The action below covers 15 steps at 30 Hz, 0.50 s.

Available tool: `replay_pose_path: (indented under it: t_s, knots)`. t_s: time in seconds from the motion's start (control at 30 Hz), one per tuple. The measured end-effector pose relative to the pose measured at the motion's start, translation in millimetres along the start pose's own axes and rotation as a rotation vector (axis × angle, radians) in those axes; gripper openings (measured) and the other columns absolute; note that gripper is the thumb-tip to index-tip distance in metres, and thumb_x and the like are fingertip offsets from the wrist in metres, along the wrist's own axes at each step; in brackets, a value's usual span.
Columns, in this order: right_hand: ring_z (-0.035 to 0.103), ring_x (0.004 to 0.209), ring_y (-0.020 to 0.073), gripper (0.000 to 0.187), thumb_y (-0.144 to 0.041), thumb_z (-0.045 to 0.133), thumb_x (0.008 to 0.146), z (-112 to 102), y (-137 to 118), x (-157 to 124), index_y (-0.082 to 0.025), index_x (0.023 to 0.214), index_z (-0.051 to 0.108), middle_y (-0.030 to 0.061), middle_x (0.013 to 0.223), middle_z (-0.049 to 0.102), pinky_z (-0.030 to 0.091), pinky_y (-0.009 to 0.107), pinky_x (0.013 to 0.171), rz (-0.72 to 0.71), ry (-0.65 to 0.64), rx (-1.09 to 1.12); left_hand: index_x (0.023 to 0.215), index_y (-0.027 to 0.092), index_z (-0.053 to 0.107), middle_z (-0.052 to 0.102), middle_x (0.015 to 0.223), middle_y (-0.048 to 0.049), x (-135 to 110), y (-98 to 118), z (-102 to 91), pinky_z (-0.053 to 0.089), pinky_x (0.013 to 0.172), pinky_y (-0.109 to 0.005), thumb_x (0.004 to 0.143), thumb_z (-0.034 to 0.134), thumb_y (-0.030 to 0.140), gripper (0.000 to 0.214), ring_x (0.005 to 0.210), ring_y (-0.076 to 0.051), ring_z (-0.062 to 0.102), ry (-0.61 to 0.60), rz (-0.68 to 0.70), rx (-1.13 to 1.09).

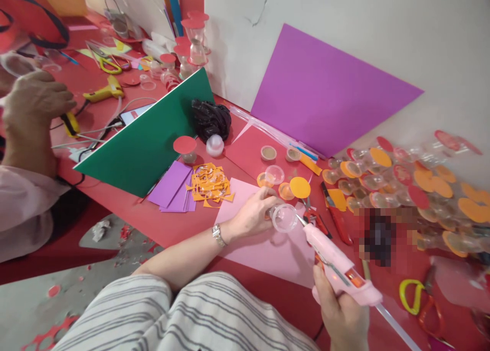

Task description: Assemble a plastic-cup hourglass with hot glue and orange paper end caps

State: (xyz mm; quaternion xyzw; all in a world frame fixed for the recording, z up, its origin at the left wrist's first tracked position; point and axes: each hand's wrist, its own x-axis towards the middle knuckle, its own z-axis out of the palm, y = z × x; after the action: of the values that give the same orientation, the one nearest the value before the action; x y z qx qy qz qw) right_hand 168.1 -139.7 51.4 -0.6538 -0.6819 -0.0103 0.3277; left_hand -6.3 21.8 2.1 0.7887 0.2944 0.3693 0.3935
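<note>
Over a pink sheet of paper [264, 254], my left hand [254, 213] grips a small clear plastic cup [284, 219], its round rim turned toward me. My right hand [340, 305] is wrapped around a pink hot glue gun [333, 254], with a glue stick [398, 328] out of its back end. The metal nozzle points at the cup's rim; whether it touches cannot be told. Just beyond the cup are an orange paper disc [299, 187] and a clear round lid [274, 175]. Red-handled scissors [317, 221] lie partly behind the glue gun.
A green board [149, 136] stands at the left, with purple cards [174, 190] and orange scraps [212, 182] before it. Many cup pieces [401, 182] crowd the right, near yellow-and-red scissors [421, 300]. Another person's hand [38, 98] works beyond the board, near a yellow glue gun [105, 91].
</note>
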Motion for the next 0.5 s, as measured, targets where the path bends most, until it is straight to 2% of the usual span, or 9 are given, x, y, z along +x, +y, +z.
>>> replay_pose_path:
  t_s: [0.2, 0.37, 0.5]
  knots:
    - [0.044, 0.032, 0.0098, 0.047, -0.035, 0.056, 0.095, -1, 4, -5, -0.019, 0.051, 0.061, -0.0020, 0.039, 0.048, 0.035, 0.024, 0.037, 0.022, -0.020, 0.002, 0.109, 0.018, 0.062, 0.056, 0.106, -0.0070, 0, 2, -1.0, 0.052, 0.077, -0.028, 0.077, 0.067, 0.013, 0.033, 0.090, -0.018, 0.058, 0.032, -0.001, -0.015]
    - [0.039, 0.031, 0.0095, 0.049, -0.036, 0.057, 0.093, -1, 8, -14, -0.020, 0.047, 0.056, -0.0032, 0.037, 0.043, 0.034, 0.025, 0.038, 0.053, -0.064, -0.035, 0.101, 0.017, 0.055, 0.057, 0.093, -0.0047, 2, 3, -2.2, 0.050, 0.074, -0.029, 0.076, 0.062, 0.008, 0.028, 0.085, -0.018, 0.056, 0.052, -0.055, 0.018]
    - [0.043, 0.033, 0.0105, 0.045, -0.041, 0.059, 0.092, 0, 10, -18, -0.020, 0.052, 0.059, -0.0016, 0.040, 0.049, 0.036, 0.025, 0.038, 0.101, -0.034, -0.036, 0.097, 0.017, 0.054, 0.058, 0.092, -0.0046, 2, 2, -1.1, 0.049, 0.073, -0.028, 0.076, 0.061, 0.009, 0.024, 0.082, -0.018, 0.056, 0.046, -0.039, 0.025]
